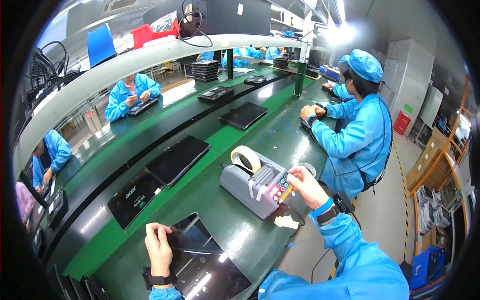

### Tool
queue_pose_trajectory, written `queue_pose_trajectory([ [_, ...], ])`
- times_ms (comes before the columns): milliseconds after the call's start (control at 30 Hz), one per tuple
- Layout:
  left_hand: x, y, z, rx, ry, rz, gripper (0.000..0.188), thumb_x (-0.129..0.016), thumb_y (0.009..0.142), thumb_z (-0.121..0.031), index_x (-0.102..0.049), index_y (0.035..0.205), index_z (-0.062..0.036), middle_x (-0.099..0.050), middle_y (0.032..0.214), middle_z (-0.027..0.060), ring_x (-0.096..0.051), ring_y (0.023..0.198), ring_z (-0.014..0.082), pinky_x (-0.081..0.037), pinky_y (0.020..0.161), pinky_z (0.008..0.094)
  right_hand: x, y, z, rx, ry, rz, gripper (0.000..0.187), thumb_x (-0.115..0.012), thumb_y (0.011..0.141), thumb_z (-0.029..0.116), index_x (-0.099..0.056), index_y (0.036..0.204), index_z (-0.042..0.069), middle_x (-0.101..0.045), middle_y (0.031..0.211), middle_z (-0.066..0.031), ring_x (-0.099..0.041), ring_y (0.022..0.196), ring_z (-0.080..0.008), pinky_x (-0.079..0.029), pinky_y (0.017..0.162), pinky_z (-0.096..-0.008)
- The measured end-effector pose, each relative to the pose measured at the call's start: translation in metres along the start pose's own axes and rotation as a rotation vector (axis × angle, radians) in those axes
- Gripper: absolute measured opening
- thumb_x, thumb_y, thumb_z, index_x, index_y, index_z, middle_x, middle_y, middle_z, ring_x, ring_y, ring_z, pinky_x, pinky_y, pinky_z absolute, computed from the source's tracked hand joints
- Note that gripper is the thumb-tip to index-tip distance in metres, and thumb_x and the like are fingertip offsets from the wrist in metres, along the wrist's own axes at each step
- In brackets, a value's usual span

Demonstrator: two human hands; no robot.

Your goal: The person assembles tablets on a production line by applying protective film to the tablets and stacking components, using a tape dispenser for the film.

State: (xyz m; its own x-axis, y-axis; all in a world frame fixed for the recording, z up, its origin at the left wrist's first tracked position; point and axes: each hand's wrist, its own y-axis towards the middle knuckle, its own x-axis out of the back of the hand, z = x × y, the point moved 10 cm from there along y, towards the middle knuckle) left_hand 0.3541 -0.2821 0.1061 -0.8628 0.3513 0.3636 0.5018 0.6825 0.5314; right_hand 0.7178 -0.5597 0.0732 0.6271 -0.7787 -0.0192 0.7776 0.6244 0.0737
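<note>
A glossy black tablet screen (212,275) lies at the table's near edge, with reflections across it. My left hand (159,250) is at its upper left edge, fingers curled together; what they pinch, if anything, is too small to tell. To the right stands a grey automatic tape dispenser (252,185) with a cream tape roll (245,159) on top and lit buttons (279,190) on its front. My right hand (307,187) is beside that front, thumb and fingers pinched together. Any piece of tape between them cannot be made out.
Black tablets (177,160) lie along the green conveyor line (220,140). Pale paper pieces (286,222) lie by the dispenser, near a clear round dish (307,169). A co-worker in blue (357,125) sits at the right; others work across the line. A metal post (301,70) rises from the table.
</note>
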Motion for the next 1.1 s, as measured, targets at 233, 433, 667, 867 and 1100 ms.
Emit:
queue_pose_trajectory([
  [233,-0.002,0.0,0.006,0.035,-0.006,0.029,0.011,-0.046,0.095,-0.008,-0.048,0.089,0.0004,-0.061,0.072,0.0107,-0.059,0.068,0.0197,-0.045,0.064,0.031,0.022,-0.032,-0.026,0.024,0.196,-0.311,0.038,-0.057,0.093,0.034,-0.05,0.114,0.003,-0.058,0.106,-0.0077,-0.056,0.092,-0.0142,-0.046,0.078,-0.0275],
  [433,-0.003,-0.003,0.012,0.063,-0.046,0.014,0.01,-0.046,0.094,-0.007,-0.048,0.087,0.0008,-0.061,0.072,0.0101,-0.058,0.067,0.018,-0.045,0.064,0.0294,0.006,-0.011,-0.011,0.058,0.031,-0.133,0.037,-0.056,0.092,0.034,-0.054,0.114,0.004,-0.057,0.108,-0.0051,-0.052,0.1,-0.0129,-0.041,0.087,-0.0304],
  [667,-0.005,-0.004,0.017,0.088,-0.032,0.033,0.012,-0.047,0.096,-0.01,-0.047,0.089,-0.0009,-0.057,0.074,0.0061,-0.055,0.072,0.0136,-0.043,0.069,0.027,0.003,-0.016,-0.04,-0.022,0.204,-0.146,0.038,-0.051,0.095,0.039,-0.052,0.114,0.007,-0.056,0.109,-0.0035,-0.052,0.101,-0.013,-0.041,0.085,-0.0299],
  [867,-0.005,-0.003,0.017,0.1,-0.036,0.026,0.011,-0.047,0.096,-0.01,-0.048,0.089,-0.0012,-0.058,0.074,0.0063,-0.055,0.071,0.0135,-0.044,0.069,0.0266,-0.001,-0.063,-0.059,0.045,0.301,-0.304,0.035,-0.05,0.095,0.04,-0.058,0.098,0.006,-0.062,0.087,-0.0067,-0.059,0.072,-0.0131,-0.047,0.067,-0.0258],
  [1100,-0.006,-0.001,0.022,0.09,-0.104,0.001,0.008,-0.049,0.093,-0.006,-0.05,0.089,0.0005,-0.063,0.075,0.0097,-0.061,0.071,0.0177,-0.048,0.068,0.0292,-0.013,-0.082,-0.014,0.079,0.077,-0.4,0.017,-0.053,0.094,0.02,-0.056,0.087,0.005,-0.057,0.073,-0.0012,-0.048,0.057,-0.0055,-0.04,0.054,-0.0207],
])
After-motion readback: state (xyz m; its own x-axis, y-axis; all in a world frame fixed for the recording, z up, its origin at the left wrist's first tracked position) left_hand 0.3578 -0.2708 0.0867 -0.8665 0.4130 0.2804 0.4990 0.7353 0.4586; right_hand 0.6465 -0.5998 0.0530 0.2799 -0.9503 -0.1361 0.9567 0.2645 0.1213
